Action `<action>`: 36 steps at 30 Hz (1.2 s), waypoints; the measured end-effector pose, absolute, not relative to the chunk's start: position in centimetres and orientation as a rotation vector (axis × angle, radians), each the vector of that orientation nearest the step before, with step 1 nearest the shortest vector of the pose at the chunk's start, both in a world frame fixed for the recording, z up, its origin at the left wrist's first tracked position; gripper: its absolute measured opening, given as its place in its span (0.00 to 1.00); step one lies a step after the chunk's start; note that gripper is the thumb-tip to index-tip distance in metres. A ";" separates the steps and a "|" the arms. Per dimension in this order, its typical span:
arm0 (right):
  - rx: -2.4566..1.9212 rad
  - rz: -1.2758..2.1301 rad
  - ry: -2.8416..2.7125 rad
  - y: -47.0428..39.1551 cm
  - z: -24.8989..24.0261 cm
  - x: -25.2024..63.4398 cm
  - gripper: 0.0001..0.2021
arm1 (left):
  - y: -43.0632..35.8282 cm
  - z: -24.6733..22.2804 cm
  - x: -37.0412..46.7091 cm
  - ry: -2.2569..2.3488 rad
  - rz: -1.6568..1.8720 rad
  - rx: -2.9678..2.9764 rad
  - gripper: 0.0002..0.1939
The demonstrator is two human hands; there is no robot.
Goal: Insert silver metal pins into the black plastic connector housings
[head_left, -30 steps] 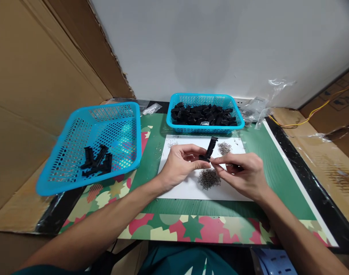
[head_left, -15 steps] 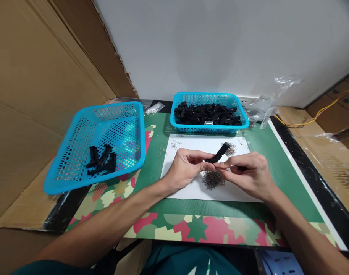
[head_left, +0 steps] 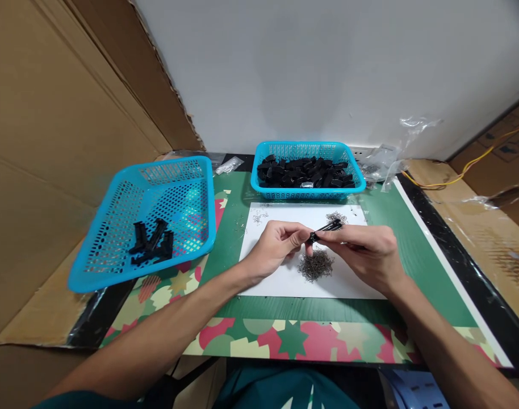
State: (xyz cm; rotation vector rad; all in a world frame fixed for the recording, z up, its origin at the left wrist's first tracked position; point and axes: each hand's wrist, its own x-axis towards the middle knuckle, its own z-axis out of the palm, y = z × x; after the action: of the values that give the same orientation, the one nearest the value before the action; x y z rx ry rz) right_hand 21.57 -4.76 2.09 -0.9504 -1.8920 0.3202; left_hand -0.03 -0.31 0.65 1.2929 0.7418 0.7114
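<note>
A long black plastic part (head_left: 330,226) is held above the white sheet (head_left: 268,284), between my two hands. My left hand (head_left: 280,244) pinches its near end with thumb and fingers. The closed fingers of my right hand (head_left: 364,244) press on the same part from the right; whether they hold anything else is hidden. Just below the hands lies a pile of small metal pieces (head_left: 316,265). A second small pile (head_left: 337,217) shows behind the part, and a few loose pieces (head_left: 259,217) lie at the sheet's upper left.
At the left, a blue basket (head_left: 212,210) holds several black parts (head_left: 157,236). Another blue basket (head_left: 308,193), full of black pieces (head_left: 310,170), stands at the back. Clear plastic bags (head_left: 383,159) and a yellow cable (head_left: 468,167) lie at the back right.
The black part has turned in my hands and now lies flatter, its grooved side showing. My right fingers have moved slightly left onto it. The view has shifted a little.
</note>
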 end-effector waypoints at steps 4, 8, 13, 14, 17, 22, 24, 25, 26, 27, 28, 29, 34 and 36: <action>-0.970 0.309 -1.876 -4.5 1.8 21.7 0.08 | -0.2 1.0 0.0 0.789 0.810 1.489 0.26; -1.031 0.320 -1.880 -4.3 1.6 21.9 0.08 | -0.2 1.4 -0.3 0.888 1.033 1.849 0.17; -1.105 0.335 -1.938 -4.2 1.4 22.2 0.06 | -0.1 1.2 -0.9 0.886 1.110 2.187 0.09; -1.135 0.328 -1.958 -4.1 1.4 22.2 0.05 | -0.1 1.0 -1.0 0.896 1.095 2.215 0.09; -1.216 0.327 -2.027 -4.0 1.5 21.9 0.10 | 0.0 0.5 -1.0 0.942 1.009 2.292 0.08; -1.151 0.264 -2.158 -3.7 1.2 21.3 0.18 | 0.0 -0.2 -0.9 0.999 0.933 2.438 0.08; -1.138 0.170 -2.151 -3.5 1.0 21.6 0.17 | 0.0 -0.4 -0.9 0.992 0.915 2.492 0.08; -1.138 0.123 -2.135 -3.4 0.9 21.9 0.16 | 0.0 -0.5 -0.9 0.989 0.905 2.514 0.08; -1.143 0.082 -2.113 -3.3 0.9 22.1 0.16 | 0.0 -0.6 -0.9 0.988 0.895 2.532 0.09; -1.147 0.045 -2.078 -3.2 0.8 22.4 0.15 | 0.0 -0.6 -0.9 0.988 0.886 2.547 0.09; -1.149 0.013 -2.034 -3.2 0.9 22.5 0.13 | 0.0 -0.7 -0.9 0.991 0.878 2.557 0.10; -1.150 -0.009 -1.984 -3.3 0.9 22.6 0.12 | 0.0 -0.7 -0.9 0.995 0.872 2.564 0.10; -1.184 0.257 -1.705 -3.8 1.0 21.4 0.03 | 0.1 -0.6 -0.8 1.010 0.861 2.579 0.08; -1.196 0.456 -1.655 -4.0 1.0 20.7 0.01 | 0.1 -0.6 -0.8 1.001 0.867 2.587 0.08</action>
State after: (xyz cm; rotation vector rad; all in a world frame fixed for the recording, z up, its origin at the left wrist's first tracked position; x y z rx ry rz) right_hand 20.66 -3.98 1.04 -1.1958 -1.6554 0.4559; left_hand -0.77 0.06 -0.57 2.5870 1.0008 0.8670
